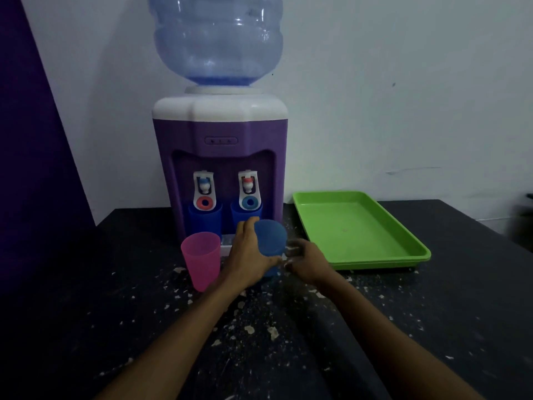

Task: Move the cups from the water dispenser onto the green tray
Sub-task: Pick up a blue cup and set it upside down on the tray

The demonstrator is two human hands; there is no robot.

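Left hand (248,255) grasps blue cup (270,241) by its side for carrying to tray (403,226) (empty); right hand (305,261) blurred, fingers unclear; pink cup (201,259) waits.

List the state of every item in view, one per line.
Translucent blue plastic cup: upright, held in left hand.
Right hand: blurred beside the cup, grip unclear.
Translucent pink plastic cup: upright, untouched.
Green rectangular plastic tray: holds nothing.
Clear blue water bottle: nearly drained.
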